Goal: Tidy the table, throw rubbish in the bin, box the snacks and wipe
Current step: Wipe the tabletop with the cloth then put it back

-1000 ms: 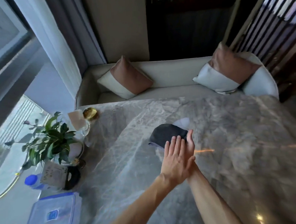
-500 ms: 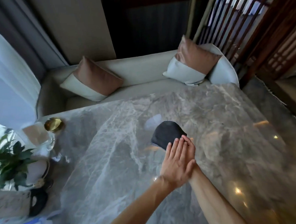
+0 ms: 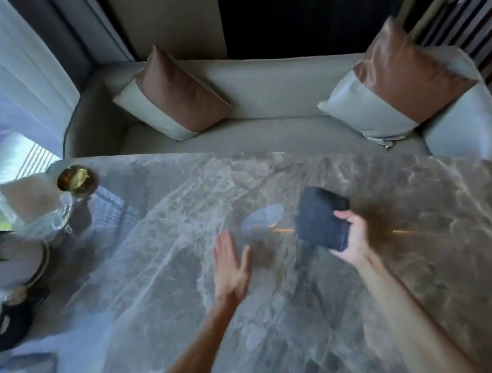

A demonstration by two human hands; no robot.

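Just the one view for us: a wide-angle head cam, looking forward and steeply down across the marble surface toward the sofa along its far edge. We're pretty close in, and the frame edges bend.

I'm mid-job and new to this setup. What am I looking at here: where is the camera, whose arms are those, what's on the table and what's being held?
There is no machine here. The two bare arms belong to a person, and the view comes from a wide-angle camera worn on that person's head, looking forward and down. The right hand grips a dark folded cloth, with the fingers curled round its edge. The left hand is open, fingers straight, holding nothing. Below them lies a grey marble table. Near its left edge stand a small gold dish and some blurred items I cannot identify. Behind the table is a beige sofa with two brown-and-white cushions.
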